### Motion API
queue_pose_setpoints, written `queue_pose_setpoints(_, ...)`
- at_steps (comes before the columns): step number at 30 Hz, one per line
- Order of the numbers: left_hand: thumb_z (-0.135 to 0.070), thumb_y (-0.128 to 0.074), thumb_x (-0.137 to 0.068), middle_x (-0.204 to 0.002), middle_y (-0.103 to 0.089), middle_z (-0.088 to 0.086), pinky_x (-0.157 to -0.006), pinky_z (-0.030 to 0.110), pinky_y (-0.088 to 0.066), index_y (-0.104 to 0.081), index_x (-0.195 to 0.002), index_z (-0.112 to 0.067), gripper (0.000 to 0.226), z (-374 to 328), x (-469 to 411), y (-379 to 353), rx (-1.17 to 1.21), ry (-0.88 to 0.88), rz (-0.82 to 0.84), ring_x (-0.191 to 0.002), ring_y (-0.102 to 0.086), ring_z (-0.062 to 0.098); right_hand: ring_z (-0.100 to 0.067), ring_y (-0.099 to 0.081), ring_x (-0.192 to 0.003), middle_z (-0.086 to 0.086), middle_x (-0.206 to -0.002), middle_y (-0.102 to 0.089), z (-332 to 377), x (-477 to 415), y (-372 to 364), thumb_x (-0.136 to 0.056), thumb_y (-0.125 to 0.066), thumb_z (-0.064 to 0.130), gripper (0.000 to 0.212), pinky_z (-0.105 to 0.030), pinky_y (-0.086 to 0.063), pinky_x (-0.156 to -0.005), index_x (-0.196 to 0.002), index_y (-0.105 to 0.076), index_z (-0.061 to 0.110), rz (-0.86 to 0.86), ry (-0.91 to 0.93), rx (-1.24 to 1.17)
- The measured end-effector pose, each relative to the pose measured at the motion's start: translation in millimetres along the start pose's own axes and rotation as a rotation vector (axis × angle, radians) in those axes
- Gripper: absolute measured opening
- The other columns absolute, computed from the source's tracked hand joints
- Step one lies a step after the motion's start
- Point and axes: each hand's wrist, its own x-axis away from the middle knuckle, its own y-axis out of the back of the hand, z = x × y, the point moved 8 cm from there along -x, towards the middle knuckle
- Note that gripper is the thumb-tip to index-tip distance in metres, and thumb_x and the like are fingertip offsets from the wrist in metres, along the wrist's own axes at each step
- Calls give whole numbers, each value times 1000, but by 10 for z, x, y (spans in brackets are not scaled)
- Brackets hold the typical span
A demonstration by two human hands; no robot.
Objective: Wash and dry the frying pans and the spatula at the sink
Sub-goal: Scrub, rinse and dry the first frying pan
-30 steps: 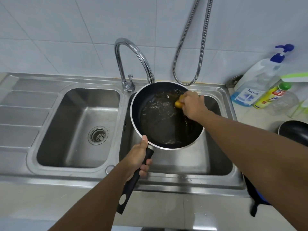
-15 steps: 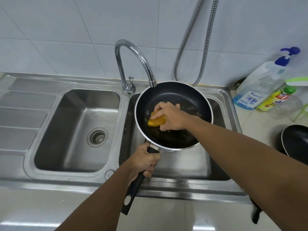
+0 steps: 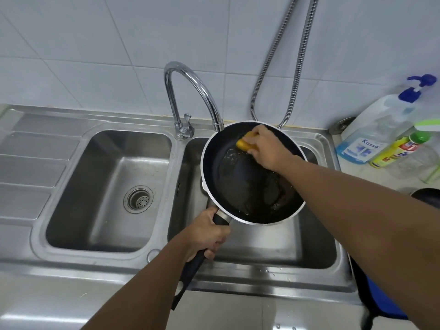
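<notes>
Left grip [image 3: 204, 232] wraps the handle of the black round frying pan [image 3: 238, 184]. Right grip [image 3: 266, 148] pinches a yellow sponge [image 3: 244, 144], seemingly against the pan's far wall.

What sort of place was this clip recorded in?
Probably a home kitchen: a stainless steel double-bowl sink with a curved chrome tap, a clear pump bottle of blue liquid beside it, and a black frying pan being scrubbed with a yellow sponge.

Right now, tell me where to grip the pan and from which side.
Grip the handle close to the pan, coming from the near side, as the left hand does. The handle is long and sticks out toward you across the sink. The bowl is wet, and the right hand holds the sponge in it.
</notes>
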Motion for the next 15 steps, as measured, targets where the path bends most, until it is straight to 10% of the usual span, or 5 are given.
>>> queue_pose_setpoints(6, 0, -54, -91, -61, -45, 2, -38, 21, -27, -53, -123, -22, 39, -62, -65, -64, 56, -12, -17, -44, -33, 10, -24, -49, -123, 1, -138, -57, 793, 169, -366, -84, -77, 21, 42, -43, -33, -113, -125, -71, 28, 193, 250, -154)
queue_pose_setpoints(15, -1, -55, -93, -61, -43, 1, -36, 19, -27, -51, -121, -18, 33, -33, -125, -98, 179, -10, -90, -42, -29, 9, -20, -55, -108, 5, -120, -69, 331, 876, -304, -76, -80, 14, 26, -24, -31, -103, -100, -82, 22, 308, 126, -219)
